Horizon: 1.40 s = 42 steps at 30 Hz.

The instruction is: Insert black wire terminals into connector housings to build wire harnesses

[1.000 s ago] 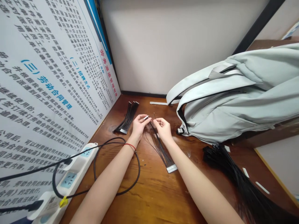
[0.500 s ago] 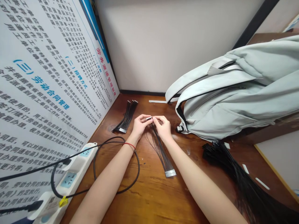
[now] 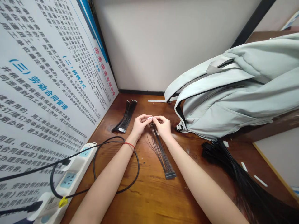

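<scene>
My left hand point(image 3: 140, 125) and my right hand point(image 3: 163, 126) meet above the wooden desk point(image 3: 149, 199), their fingertips pinching a small white connector point(image 3: 149, 118). A harness of thin black wires point(image 3: 159, 147) runs down from under my right hand to a flat end connector point(image 3: 170, 175), which rests on the desk. Its upper wire ends are hidden by my fingers. Left of my left hand lies a bundle of black wires point(image 3: 126, 116). A red string bracelet point(image 3: 129, 144) circles my left wrist.
A pale grey-green backpack point(image 3: 224, 93) leans at the right, above a large heap of black wires point(image 3: 231, 168). Several white strips lie about the desk. A white power strip point(image 3: 74, 171) and a black cable point(image 3: 116, 168) sit at left, below a printed wall poster point(image 3: 46, 62).
My hands have closed together at the small connector, with the right fingertips now on it. The harness's lower end has turned, showing a darker face. The view has drifted slightly.
</scene>
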{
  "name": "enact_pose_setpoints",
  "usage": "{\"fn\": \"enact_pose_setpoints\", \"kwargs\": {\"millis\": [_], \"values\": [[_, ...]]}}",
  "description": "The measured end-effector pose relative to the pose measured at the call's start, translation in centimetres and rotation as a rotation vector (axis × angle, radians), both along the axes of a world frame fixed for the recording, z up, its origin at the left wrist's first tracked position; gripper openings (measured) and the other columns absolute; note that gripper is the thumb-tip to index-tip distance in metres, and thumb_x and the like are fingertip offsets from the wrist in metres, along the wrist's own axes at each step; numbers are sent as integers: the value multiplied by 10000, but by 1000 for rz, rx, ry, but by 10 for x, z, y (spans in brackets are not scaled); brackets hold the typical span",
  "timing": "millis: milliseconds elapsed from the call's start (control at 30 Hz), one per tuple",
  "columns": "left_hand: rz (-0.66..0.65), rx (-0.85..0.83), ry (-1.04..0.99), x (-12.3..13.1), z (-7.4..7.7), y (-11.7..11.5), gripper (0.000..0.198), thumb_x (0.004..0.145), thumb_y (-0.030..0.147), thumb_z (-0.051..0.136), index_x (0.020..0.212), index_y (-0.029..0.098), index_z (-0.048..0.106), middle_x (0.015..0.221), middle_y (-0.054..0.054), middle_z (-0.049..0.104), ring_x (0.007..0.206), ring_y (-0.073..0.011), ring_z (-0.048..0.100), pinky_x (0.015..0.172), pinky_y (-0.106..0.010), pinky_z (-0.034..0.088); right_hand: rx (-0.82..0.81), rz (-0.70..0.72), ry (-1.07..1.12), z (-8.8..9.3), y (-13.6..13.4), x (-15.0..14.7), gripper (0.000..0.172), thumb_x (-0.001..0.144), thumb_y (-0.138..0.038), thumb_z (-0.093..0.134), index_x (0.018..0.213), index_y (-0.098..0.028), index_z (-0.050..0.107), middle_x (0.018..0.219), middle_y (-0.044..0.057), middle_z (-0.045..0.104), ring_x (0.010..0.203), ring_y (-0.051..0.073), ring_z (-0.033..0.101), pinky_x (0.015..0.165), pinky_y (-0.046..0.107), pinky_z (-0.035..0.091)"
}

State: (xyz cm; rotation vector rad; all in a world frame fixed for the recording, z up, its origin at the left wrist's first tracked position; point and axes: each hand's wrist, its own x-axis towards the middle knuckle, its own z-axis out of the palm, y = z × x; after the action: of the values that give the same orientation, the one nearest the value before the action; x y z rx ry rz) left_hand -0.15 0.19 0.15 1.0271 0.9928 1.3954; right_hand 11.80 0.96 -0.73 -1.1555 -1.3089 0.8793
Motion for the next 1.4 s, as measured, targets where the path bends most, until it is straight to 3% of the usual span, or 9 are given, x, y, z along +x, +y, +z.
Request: {"fn": "enact_pose_setpoints", "kwargs": {"millis": [167,367,1400], "values": [[44,20,34,2,1,0,285,544,290,768,786,154,704,816,-63,713,767,-164,634,773,-313,481,40,-46,-8,1,-3,-2,208,748,-385,565,739,-181,605,753,56,645,696,184,607,684,326,493],[113,-42,-40,-1,-2,2,328,503,282,791,795,157,708,839,-70,718,767,-168,636,778,-330,483,21,11,23,0,-3,-4,211,769,-397,539,756,-187,557,702,36,623,674,168,600,669,312,490],[85,-44,-56,2,2,-1,327,425,288,833,702,160,715,776,-60,724,737,-172,643,779,-334,495,55,46,3,3,-6,-4,189,753,-382,563,745,-193,566,734,34,639,689,170,597,664,299,475]]}}
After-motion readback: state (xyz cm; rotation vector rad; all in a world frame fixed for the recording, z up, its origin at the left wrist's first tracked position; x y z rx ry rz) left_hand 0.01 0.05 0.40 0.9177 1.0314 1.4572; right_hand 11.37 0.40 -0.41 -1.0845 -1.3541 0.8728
